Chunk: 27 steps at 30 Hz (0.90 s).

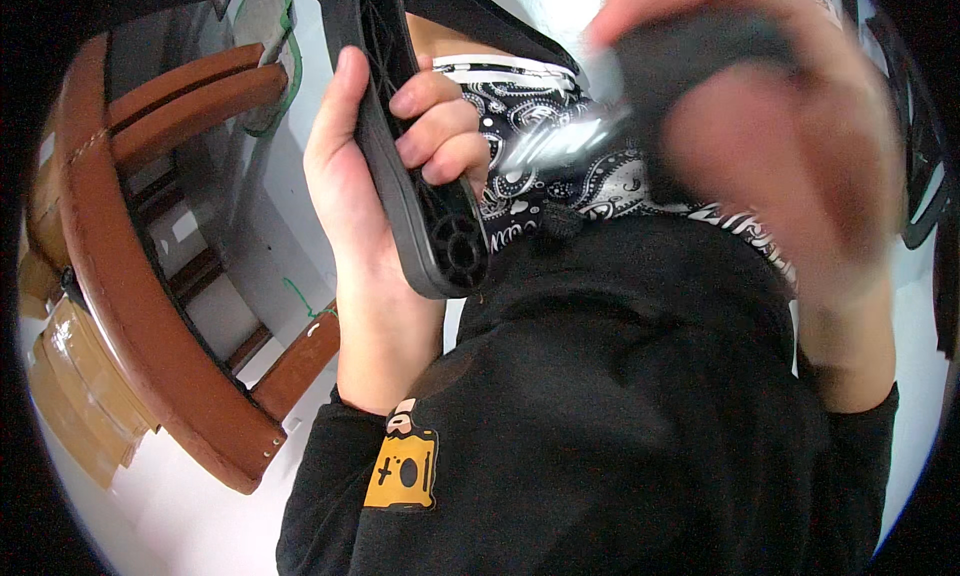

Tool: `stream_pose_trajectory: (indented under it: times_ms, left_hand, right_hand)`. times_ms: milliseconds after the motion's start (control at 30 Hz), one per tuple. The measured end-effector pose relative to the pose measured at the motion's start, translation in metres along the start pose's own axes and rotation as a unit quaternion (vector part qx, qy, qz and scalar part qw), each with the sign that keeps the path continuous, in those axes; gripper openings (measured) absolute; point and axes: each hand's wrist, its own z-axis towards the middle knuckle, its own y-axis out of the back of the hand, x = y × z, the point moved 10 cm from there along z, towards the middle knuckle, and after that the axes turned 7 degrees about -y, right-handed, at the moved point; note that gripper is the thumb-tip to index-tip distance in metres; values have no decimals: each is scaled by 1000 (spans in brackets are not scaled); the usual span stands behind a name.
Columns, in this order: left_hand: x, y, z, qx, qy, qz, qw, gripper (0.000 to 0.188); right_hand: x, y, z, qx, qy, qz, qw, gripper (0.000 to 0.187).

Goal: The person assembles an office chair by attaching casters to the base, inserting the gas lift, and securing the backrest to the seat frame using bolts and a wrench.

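Note:
My left hand [345, 176] is closed around a long black plastic part [395, 201], which looks like a chair armrest. Its end is rounded, with a ribbed hollow showing, and its upper part curves away at the top of the view. My thumb lies along one side and my fingers wrap over the other. To the right, my right hand [800, 156] is smeared by motion, its fingers curled around a dark object [690, 56]. A shiny, blurred streak reaches left from that object, over black-and-white paisley cloth [620, 176]. What kind of thing it is cannot be made out.
On the left stands a reddish-brown frame [120, 276] with crossbars. Beside it is brown cardboard [90, 376] with glossy tape. A grey piece with a green edge [270, 56] hangs behind. A dark curved object [925, 176] stands at the far right.

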Motion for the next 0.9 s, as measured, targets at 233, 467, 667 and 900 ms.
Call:
stream_pose_trajectory:
  times_ms: [233,467,667,900]
  left_hand:
    - [-6,-2,3,-25,-16,1,1000,35]
    - [-3,5,-1,-11,1,-43,999,34]
    - [-4,8,0,-37,2,-34,999,30]
    - [-1,7,1,-42,-14,-5,999,30]
  right_hand:
    - [-80,-57,-37,87,-442,381,807,41]
    - [-92,-73,-53,70,-446,451,770,40]
    - [-74,-74,-49,65,-438,420,792,39]
    - [-62,-79,-52,112,-452,385,797,45]
